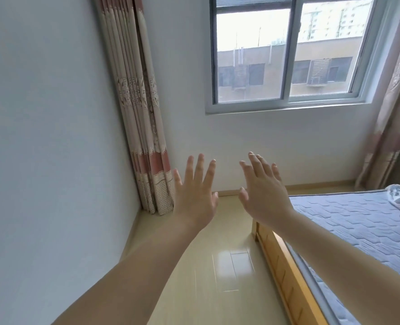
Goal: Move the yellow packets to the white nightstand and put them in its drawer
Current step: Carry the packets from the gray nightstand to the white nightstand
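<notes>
Left hand (194, 195) and right hand (263, 195) reach forward, fingers splayed.

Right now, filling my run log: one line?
left hand open, empty | right hand open, empty | packets, nightstand not in view | bed at right

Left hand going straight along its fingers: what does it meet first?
Likely the bare white wall below the window; nothing shows between the left hand and it, depth unclear.
</notes>
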`<state>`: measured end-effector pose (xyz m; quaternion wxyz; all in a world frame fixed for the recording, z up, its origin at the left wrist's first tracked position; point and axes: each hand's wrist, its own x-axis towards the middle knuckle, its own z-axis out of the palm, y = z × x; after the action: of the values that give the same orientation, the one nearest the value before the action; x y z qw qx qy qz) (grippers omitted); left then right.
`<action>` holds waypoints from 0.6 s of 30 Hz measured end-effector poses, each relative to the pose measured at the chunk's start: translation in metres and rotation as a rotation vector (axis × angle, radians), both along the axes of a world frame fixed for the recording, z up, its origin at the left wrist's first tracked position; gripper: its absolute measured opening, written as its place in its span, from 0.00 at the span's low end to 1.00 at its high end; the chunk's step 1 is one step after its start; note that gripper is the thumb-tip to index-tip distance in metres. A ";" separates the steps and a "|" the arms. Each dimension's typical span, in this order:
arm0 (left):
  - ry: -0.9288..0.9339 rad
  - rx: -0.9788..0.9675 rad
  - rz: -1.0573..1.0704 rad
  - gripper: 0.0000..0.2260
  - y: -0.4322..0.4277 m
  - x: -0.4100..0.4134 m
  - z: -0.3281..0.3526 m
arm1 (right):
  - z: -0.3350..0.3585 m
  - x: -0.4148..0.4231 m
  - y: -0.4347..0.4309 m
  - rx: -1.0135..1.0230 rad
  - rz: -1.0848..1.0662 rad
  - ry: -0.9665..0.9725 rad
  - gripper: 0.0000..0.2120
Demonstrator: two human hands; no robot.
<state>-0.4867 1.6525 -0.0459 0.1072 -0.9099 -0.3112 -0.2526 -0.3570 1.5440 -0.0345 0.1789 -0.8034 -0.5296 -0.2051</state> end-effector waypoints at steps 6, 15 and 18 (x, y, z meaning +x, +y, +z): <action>0.005 -0.064 -0.061 0.34 0.132 0.115 0.009 | 0.006 0.116 0.135 -0.019 0.006 0.014 0.28; 0.008 0.087 -0.122 0.32 0.368 0.245 -0.002 | -0.006 0.249 0.363 0.061 0.012 -0.066 0.27; 0.054 0.146 -0.173 0.33 0.458 0.297 0.001 | -0.008 0.301 0.440 0.077 -0.031 -0.086 0.27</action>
<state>-0.1901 2.1107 -0.0446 0.1595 -0.9296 -0.2091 -0.2583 -0.0563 1.9837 -0.0429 0.1836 -0.7944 -0.5160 -0.2625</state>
